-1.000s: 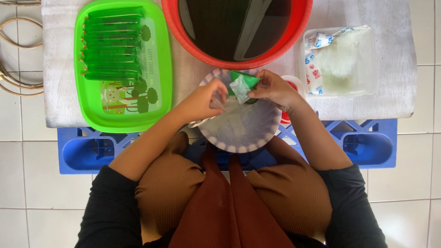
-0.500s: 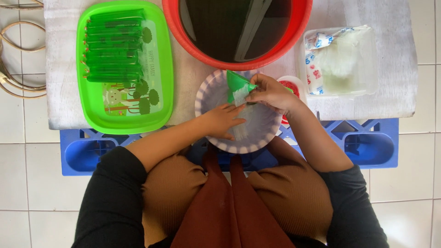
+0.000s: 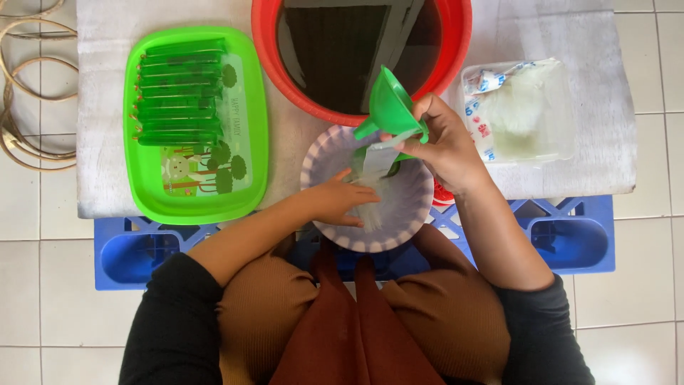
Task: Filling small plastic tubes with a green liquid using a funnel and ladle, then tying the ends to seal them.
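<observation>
Now both hands closed: right (image 3: 442, 146) around green funnel (image 3: 390, 108), left (image 3: 340, 199) pinching clear bag (image 3: 370, 185).

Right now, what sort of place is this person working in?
Probably a home or small informal food-prep spot, set low on a tiled floor. A white board rests on a blue crate, bearing a red basin of dark liquid and a green tray of filled green tubes.

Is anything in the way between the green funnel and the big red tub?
Nothing visible blocks it. The right hand holds the green funnel right at the near rim of the red tub, with a thin clear plastic bag fitted on its spout.
</observation>
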